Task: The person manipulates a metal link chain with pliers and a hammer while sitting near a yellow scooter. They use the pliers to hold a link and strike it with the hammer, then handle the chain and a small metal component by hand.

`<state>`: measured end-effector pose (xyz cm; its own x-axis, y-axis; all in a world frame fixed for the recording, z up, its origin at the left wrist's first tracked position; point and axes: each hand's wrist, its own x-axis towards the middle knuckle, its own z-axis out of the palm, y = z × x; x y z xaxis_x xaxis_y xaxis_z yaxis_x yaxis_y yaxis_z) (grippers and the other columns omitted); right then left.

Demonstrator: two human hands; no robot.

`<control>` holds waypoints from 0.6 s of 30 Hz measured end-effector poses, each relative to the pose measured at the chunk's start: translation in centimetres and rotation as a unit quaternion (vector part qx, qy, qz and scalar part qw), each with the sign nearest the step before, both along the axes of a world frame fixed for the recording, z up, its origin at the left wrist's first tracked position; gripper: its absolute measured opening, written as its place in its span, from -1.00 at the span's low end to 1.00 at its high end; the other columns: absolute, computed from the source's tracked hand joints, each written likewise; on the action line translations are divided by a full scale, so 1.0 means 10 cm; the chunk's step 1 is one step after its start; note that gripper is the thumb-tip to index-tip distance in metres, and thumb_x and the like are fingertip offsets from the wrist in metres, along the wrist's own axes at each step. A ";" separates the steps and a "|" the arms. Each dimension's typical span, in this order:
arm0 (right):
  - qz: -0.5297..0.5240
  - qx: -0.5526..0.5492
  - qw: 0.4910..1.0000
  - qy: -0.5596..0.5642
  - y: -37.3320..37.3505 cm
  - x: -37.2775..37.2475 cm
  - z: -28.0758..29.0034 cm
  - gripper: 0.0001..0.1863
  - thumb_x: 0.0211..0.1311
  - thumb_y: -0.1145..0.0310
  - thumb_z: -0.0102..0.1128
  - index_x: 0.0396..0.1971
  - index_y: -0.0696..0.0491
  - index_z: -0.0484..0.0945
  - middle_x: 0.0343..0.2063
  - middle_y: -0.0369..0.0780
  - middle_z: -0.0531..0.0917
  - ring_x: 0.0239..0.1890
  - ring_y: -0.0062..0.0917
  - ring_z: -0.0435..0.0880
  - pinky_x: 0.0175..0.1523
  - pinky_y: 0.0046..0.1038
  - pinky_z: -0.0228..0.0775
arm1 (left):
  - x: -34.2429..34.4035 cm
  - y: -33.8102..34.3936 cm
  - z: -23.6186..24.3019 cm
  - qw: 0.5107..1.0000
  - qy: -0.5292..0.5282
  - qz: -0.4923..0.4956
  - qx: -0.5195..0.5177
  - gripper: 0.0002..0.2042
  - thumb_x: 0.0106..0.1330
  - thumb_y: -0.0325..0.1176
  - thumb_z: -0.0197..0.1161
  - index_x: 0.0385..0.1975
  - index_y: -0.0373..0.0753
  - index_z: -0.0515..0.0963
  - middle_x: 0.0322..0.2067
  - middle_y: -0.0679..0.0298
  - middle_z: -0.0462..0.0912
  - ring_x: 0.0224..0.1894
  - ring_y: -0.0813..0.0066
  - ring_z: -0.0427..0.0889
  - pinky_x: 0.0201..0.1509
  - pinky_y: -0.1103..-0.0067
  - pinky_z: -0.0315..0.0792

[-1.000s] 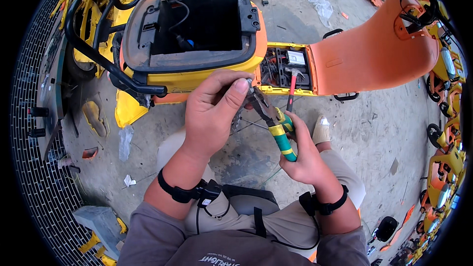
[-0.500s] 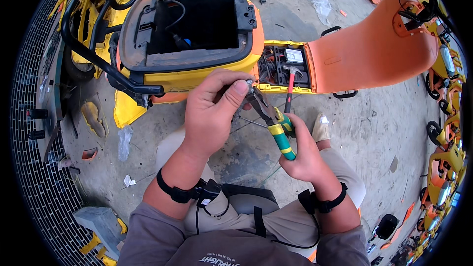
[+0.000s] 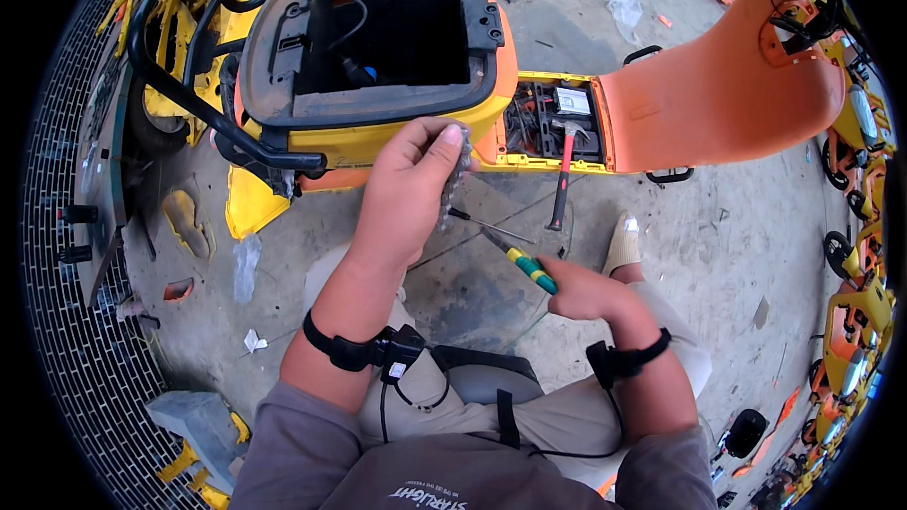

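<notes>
The left hand (image 3: 404, 191) pinches a hanging grey chain (image 3: 456, 175) tight, and nearer, to the right, the right hand (image 3: 584, 290) grips green-and-yellow pliers (image 3: 529, 268).

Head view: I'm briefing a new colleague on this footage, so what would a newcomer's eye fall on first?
Probably the big orange-and-yellow scooter body across the upper part, with its black-rimmed opening at upper left. Next, near the centre, the left hand pinches a grey chain-like piece, while the right hand below and right grips green-and-yellow pliers. A red-and-black hammer stands out right of centre.
</notes>
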<state>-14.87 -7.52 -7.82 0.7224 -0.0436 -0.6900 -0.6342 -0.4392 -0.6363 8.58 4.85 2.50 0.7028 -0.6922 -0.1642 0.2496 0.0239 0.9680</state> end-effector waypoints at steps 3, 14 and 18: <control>0.081 -0.051 0.984 0.149 0.16 0.02 -0.88 -0.40 0.03 0.42 0.06 0.18 0.21 0.37 0.02 0.14 0.60 0.06 0.01 0.60 0.11 -0.15 0.44 | -0.03 -0.01 -0.01 0.986 -0.138 -0.028 0.086 -0.77 0.50 -0.28 0.18 -0.12 -0.35 0.57 -0.32 0.28 0.63 -0.32 0.59 0.53 -0.15 0.60 0.45; -0.065 -0.164 0.981 0.077 1.03 -0.37 -2.84 -0.46 0.23 0.11 0.18 0.12 0.12 0.44 0.04 0.13 0.56 0.10 0.04 0.56 0.18 -0.06 0.44 | -0.04 -0.07 -0.16 0.980 -0.082 -0.141 0.109 -0.77 0.51 -0.32 0.14 -0.06 -0.38 0.57 -0.28 0.31 0.59 -0.26 0.59 0.55 -0.12 0.59 0.47; -0.306 -0.081 0.944 0.089 0.76 -0.35 -3.39 -0.38 0.34 -0.08 0.10 0.17 0.12 0.47 0.11 0.03 0.57 0.11 -0.08 0.58 0.24 -0.07 0.37 | -0.03 -0.08 -0.18 0.979 0.134 -0.143 0.062 -0.75 0.53 -0.33 0.11 0.01 -0.41 0.50 -0.26 0.30 0.52 -0.29 0.62 0.52 -0.13 0.57 0.51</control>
<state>-18.36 0.10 -41.72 0.4004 -0.5304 -0.7472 -0.8915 -0.0371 -0.4514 8.32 4.01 0.70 0.4028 -0.8177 -0.4113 0.4748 -0.1975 0.8576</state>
